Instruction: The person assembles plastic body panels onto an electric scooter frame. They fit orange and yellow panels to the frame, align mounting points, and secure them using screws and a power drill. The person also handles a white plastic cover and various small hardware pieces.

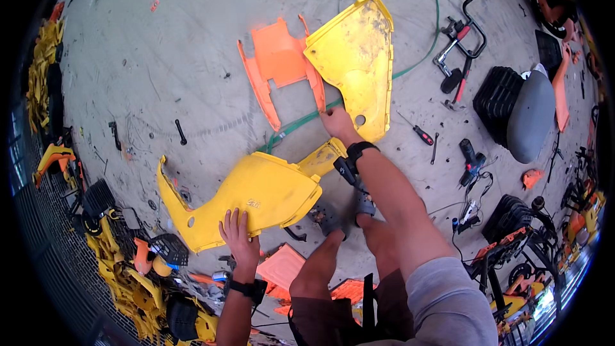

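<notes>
While left hand (pixel 239 237) lies unclenched on yellow panel (pixel 256 186), right hand (pixel 337 123) curls at orange piece (pixel 278 54), grip unclear; likely positioning parts, next needing firm hold.

We can read no text, label, brand, number or sign here. The nearest thing to print that we find is a small pale mark (pixel 254 204) on the lower yellow panel (pixel 272 182), just above the fingertips of the left hand (pixel 239 237). It stands out a little from the yellow around it and looks as if it could be lettering or an emblem, but it is too small and blurred for us to make out any character, and we cannot tell whether it is moulded or printed.
</notes>
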Demonstrator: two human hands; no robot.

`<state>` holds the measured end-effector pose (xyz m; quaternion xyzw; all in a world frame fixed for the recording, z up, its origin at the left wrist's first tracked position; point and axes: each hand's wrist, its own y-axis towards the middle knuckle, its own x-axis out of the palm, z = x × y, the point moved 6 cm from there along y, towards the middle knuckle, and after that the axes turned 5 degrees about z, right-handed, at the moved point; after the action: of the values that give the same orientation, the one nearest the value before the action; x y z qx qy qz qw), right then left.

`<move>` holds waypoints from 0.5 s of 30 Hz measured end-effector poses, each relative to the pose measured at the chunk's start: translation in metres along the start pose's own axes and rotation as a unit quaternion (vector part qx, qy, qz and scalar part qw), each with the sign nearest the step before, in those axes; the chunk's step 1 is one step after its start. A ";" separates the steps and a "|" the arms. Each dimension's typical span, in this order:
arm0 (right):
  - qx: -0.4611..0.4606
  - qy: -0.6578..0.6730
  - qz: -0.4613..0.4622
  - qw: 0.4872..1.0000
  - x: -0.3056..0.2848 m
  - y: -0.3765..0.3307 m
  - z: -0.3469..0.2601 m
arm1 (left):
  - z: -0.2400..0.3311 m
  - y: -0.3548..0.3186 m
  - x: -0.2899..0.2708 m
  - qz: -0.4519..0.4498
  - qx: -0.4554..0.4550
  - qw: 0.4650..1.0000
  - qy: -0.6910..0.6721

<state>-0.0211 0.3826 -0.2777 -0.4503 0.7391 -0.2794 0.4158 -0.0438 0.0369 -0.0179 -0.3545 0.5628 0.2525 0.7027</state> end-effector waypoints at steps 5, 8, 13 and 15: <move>0.068 -0.021 0.050 0.996 -0.022 -0.029 0.009 | 0.029 -0.032 -0.021 -0.036 -0.032 0.999 -0.010; 0.007 0.021 0.129 0.991 0.009 0.006 0.025 | 0.011 -0.043 -0.025 -0.031 -0.030 0.999 0.010; -0.020 0.057 0.119 0.991 0.020 0.042 0.024 | 0.016 -0.045 -0.004 -0.027 -0.041 0.999 0.016; -0.022 0.068 0.063 0.995 0.030 0.033 0.015 | 0.022 -0.042 -0.012 -0.004 -0.047 0.999 0.013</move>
<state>-0.0297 0.3693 -0.3219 -0.3915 0.7989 -0.2660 0.3710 -0.0010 0.0286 0.0053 -0.3928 0.5582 0.2707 0.6789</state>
